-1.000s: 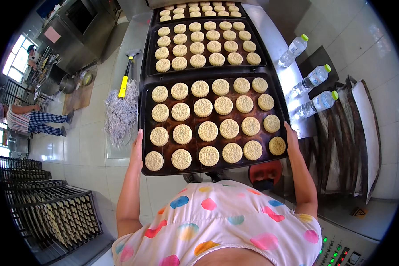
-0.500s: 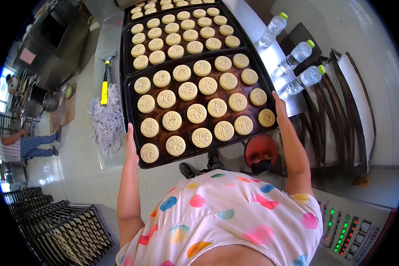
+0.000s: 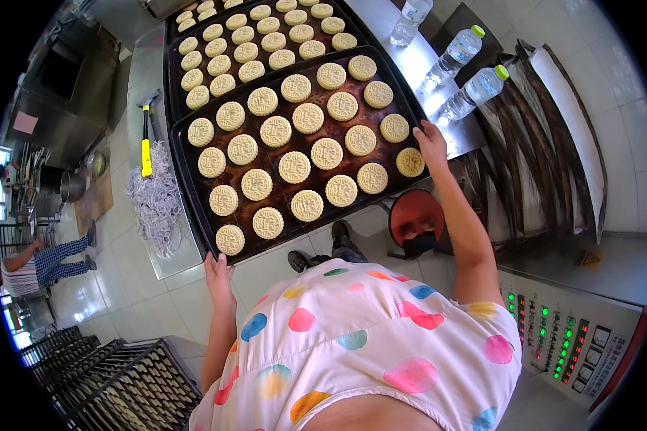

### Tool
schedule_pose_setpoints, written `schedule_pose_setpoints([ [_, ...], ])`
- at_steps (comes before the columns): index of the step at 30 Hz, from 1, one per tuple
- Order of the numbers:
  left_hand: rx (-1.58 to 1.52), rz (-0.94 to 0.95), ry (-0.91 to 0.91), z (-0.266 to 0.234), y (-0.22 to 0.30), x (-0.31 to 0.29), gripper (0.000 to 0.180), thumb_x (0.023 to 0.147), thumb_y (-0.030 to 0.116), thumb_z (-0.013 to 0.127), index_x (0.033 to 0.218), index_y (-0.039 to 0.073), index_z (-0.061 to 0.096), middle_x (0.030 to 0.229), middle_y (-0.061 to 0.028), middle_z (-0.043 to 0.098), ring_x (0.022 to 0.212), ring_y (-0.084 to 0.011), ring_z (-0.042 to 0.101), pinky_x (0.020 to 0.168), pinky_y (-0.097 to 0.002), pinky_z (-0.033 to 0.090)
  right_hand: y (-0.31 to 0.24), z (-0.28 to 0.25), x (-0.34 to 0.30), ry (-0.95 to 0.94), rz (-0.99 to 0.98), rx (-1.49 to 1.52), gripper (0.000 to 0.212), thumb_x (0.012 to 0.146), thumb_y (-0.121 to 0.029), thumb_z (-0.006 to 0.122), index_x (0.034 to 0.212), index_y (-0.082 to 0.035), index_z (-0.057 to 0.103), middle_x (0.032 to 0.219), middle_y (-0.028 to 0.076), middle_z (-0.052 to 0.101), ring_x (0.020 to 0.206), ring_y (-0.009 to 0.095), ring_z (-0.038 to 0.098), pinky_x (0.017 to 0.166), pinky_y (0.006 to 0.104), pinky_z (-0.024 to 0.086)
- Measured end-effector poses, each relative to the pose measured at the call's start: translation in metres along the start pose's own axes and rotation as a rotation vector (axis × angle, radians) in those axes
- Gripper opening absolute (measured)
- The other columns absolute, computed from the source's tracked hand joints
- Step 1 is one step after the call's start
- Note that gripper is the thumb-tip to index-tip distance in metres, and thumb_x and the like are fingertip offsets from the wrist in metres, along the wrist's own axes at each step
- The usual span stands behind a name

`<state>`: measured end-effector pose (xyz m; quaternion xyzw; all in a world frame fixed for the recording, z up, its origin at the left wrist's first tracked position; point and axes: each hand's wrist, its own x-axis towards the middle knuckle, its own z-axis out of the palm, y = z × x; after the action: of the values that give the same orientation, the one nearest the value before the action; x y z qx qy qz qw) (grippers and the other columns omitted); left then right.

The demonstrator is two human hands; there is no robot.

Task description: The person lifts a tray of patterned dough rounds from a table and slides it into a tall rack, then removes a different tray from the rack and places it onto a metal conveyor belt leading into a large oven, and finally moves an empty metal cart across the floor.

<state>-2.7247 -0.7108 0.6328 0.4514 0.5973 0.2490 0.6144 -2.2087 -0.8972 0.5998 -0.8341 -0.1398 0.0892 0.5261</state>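
A dark baking tray (image 3: 262, 237) bearing several rows of round, pale, stamped pastries (image 3: 307, 205) lies in front of me, its near edge slanting up to the right. My left hand (image 3: 221, 284) is closed on its near left corner, fingertips at the rim. At the right, my right hand (image 3: 431, 147) grips the tray's side near the other front corner, fingers along the rim. Farther off, a second tray (image 3: 172, 93) with more pastries (image 3: 246, 52) adjoins this one, and part of a third shows beyond it. The undersides of both hands' grips are hidden.
Three water bottles (image 3: 461, 50) stand on the metal table (image 3: 366, 16) at right. A red round stool (image 3: 415, 218) is below the tray. On the left are a mop (image 3: 154, 205), stacked trays (image 3: 133, 381) and another person (image 3: 50, 266). A control panel (image 3: 571, 337) is lower right.
The near tray appears turned, its right side farther away. My left hand has shifted from the tray's left side to its near corner; my right hand still grips the right side. The view has shifted too.
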Motion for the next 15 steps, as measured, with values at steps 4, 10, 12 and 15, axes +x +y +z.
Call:
schedule_pose_setpoints([
  [4, -0.337, -0.193, -0.108, -0.003, -0.010, -0.006, 0.042, 0.087, 0.019, 0.059, 0.118, -0.004, 0.043, 0.113, -0.0206, 0.052, 0.102, -0.0317, 0.056, 0.088, -0.0400, 0.048, -0.045, -0.008, -0.062, -0.136, -0.536, -0.354, 0.036, 0.075, -0.019, 0.068, 0.107, -0.005, 0.057, 0.103, 0.015, 0.059, 0.097, 0.032, 0.057, 0.085, 0.0363, 0.045],
  [10, -0.483, -0.285, -0.303, 0.004, -0.022, 0.002, 0.025, 0.088, 0.018, 0.057, 0.101, -0.003, 0.051, 0.101, -0.0182, 0.060, 0.097, -0.0288, 0.059, 0.086, -0.0390, 0.049, -0.079, 0.009, -0.116, -0.524, -0.565, -0.550, 0.059, 0.069, -0.023, 0.072, 0.121, -0.009, 0.047, 0.120, 0.013, 0.048, 0.105, 0.032, 0.052, 0.087, 0.0396, 0.045],
  [12, -0.470, -0.272, -0.326, 0.006, -0.023, 0.003, 0.025, 0.089, 0.018, 0.057, 0.102, -0.003, 0.050, 0.102, -0.0172, 0.060, 0.096, -0.0271, 0.059, 0.086, -0.0378, 0.049, -0.078, 0.015, -0.117, -0.533, -0.612, -0.606, 0.063, 0.068, -0.025, 0.073, 0.123, -0.009, 0.045, 0.121, 0.013, 0.047, 0.106, 0.032, 0.052, 0.087, 0.0399, 0.045],
  [15, -0.450, -0.256, -0.332, 0.007, -0.022, 0.004, 0.026, 0.089, 0.018, 0.056, 0.105, -0.002, 0.049, 0.102, -0.0159, 0.060, 0.094, -0.0253, 0.059, 0.083, -0.0365, 0.049, -0.074, 0.022, -0.115, -0.567, -0.666, -0.720, 0.066, 0.067, -0.026, 0.073, 0.124, -0.009, 0.044, 0.119, 0.014, 0.047, 0.105, 0.031, 0.052, 0.085, 0.0402, 0.045],
])
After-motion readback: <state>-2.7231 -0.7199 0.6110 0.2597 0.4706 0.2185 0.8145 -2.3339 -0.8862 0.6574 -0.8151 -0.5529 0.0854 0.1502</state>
